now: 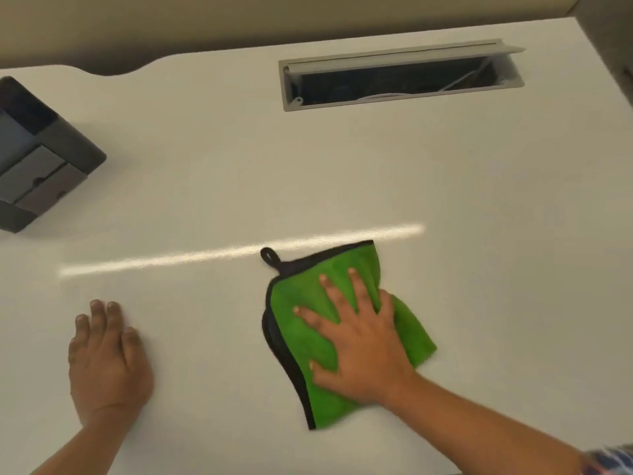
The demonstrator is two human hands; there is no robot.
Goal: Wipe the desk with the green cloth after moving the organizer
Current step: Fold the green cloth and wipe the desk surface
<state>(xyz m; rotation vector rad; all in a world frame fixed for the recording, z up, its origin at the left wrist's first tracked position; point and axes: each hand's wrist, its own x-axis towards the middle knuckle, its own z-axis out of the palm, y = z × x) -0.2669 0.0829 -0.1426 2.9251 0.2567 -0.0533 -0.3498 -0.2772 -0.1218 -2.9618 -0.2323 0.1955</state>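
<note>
Right grip (pixel 356 341) flat on green cloth (pixel 301 323) | organizer (pixel 44 156) far left (contents unclear)

The right hand (pixel 356 341) lies flat, fingers spread, on the folded green cloth (pixel 308 337), pressing it to the white desk (pixel 205 186) — the cloth's black loop (pixel 270 257) points to the far left. The left hand (pixel 106 358) rests palm down on the bare surface, well apart from the cloth. The dark organizer (pixel 37 159) sits at the left edge. At far right — an open cable tray (pixel 397 80) set in the desk.
</note>
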